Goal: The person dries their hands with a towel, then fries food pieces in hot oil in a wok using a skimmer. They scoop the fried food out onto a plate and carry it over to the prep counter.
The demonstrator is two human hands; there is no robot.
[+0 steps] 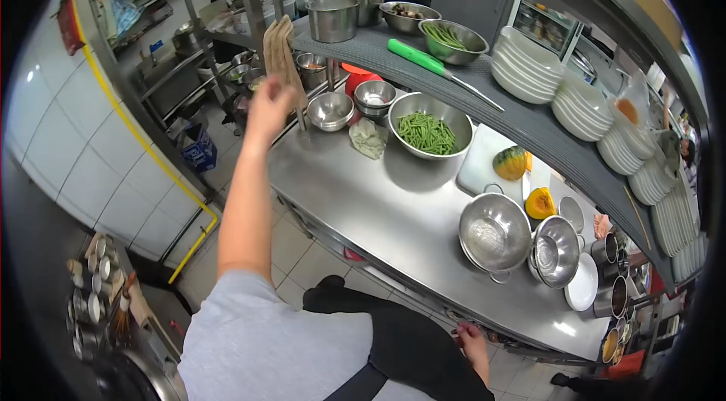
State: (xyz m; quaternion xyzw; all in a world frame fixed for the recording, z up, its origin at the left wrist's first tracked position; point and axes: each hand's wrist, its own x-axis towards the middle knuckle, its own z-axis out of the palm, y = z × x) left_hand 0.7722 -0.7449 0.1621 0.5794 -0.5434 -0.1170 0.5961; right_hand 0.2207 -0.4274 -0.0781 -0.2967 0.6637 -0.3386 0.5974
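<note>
1. Your left hand [271,108] is raised at the end of your outstretched arm, next to the brown cloth [278,46]. Its fingers are curled in, but you cannot tell from this angle whether they pinch the cloth or only overlap it in view.
2. The brown cloth hangs at the near left corner of the shelf [363,55], close to the metal post.
3. Your right hand [473,344] is low by your side, near the front edge of the metal table [363,204]. Its fingers bend loosely; whether they hold anything, you cannot tell.
4. On the table, to the right of your left hand, you have small metal bowls [330,112], a crumpled rag [367,138] and a large bowl [463,124] with green beans [426,133] in it.
5. Farther right, a piece of pumpkin [512,164] lies on the white chopping board [476,159]. Two metal strainers [495,231] sit nearer you, with a white plate [582,282] just beside them.
6. Above, the shelf carries a metal pot [333,21], a green-handled knife [415,56] and stacked white dishes [529,65].
</note>
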